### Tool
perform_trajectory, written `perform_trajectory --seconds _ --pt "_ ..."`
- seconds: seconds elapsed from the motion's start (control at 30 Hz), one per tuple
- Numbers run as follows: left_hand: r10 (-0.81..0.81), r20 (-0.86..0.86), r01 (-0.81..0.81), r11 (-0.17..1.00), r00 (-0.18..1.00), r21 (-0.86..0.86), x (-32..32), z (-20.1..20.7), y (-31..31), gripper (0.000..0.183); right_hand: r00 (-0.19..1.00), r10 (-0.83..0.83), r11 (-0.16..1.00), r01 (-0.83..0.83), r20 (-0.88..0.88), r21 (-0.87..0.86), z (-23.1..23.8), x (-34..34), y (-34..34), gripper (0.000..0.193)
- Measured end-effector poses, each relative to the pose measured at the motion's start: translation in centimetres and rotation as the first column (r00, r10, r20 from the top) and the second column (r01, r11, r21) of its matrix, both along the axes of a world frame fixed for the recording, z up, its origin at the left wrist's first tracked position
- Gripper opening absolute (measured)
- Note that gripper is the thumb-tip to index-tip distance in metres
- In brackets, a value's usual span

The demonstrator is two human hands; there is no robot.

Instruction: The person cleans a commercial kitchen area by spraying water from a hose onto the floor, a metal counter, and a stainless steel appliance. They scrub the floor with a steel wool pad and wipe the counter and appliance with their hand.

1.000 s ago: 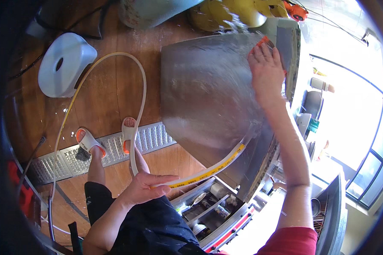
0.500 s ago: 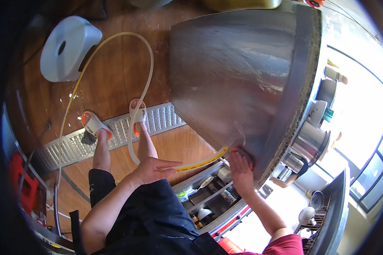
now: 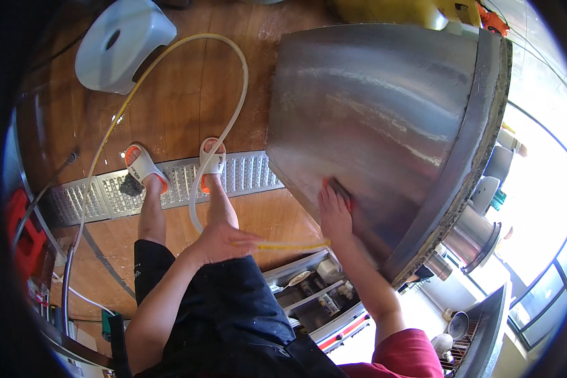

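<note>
Metal surface: a large curved stainless-steel hood panel (image 3: 384,126) filled the upper right, its dark grimy rim (image 3: 466,170) running down the right side toward the shiny steel pots (image 3: 469,236).
Lower edge: the panel's bottom corner ended just above the open drawers of small containers (image 3: 315,290), leaving only a narrow gap there.
Open room: bare wooden floor (image 3: 189,94) lay to the left of the panel, bounded below by a long perforated metal drain grate (image 3: 170,183) where the person's feet in white and orange slippers (image 3: 145,167) stood.
Far left: a pale blue plastic stool (image 3: 123,44) sat well apart from the panel.
Right hand: the right hand (image 3: 334,211) lay pressed against the panel's lower part, fingers closed over a small orange scrubbing pad (image 3: 339,189) held flat on the steel.
Left hand: the left hand (image 3: 223,239) was held low over the dark apron, fingers curled around a thin yellowish hose (image 3: 296,244) whose end reached toward the right wrist.
Hose run: a translucent hose (image 3: 233,88) looped up across the floor and back past the grate.
</note>
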State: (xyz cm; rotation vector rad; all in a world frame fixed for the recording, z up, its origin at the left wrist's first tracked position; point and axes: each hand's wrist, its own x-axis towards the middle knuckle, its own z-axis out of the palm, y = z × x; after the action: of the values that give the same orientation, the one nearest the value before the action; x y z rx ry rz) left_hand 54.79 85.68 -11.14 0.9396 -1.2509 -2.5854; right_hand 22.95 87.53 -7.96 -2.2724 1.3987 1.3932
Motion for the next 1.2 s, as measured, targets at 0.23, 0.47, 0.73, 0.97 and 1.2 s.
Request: perform_trajectory --seconds 0.23,0.47,0.73,0.97,1.2 --pt "0.043 0.087 -0.057 0.984 0.995 0.167 0.7 -1.0 2.7 0.026 0.995 0.088 0.870 -0.052 0.051 -0.491 -1.5 -0.8 -9.4 0.041" --pt "0.148 0.194 -0.187 0.962 0.970 0.199 3.6 -3.5 3.2 0.027 0.883 0.442 0.880 -0.393 -0.158 0.266 -12.0 1.2 -0.4 0.042" --pt "0.212 0.195 -0.274 0.879 0.957 0.390 2.9 -6.1 4.0 0.030 0.927 0.322 0.913 -0.358 -0.192 -0.197 -23.6 -0.4 -12.3 0.048" --pt "0.175 0.243 -0.261 0.882 0.954 0.391 3.7 -7.2 3.7 0.030 0.922 0.337 0.881 -0.238 -0.190 0.409 -27.4 -0.1 -3.8 0.053" --pt "0.202 0.347 -0.353 0.815 0.916 0.459 3.7 -9.1 4.0 0.026 0.882 0.386 0.917 -0.399 -0.269 0.010 -31.9 1.6 -13.5 0.056"
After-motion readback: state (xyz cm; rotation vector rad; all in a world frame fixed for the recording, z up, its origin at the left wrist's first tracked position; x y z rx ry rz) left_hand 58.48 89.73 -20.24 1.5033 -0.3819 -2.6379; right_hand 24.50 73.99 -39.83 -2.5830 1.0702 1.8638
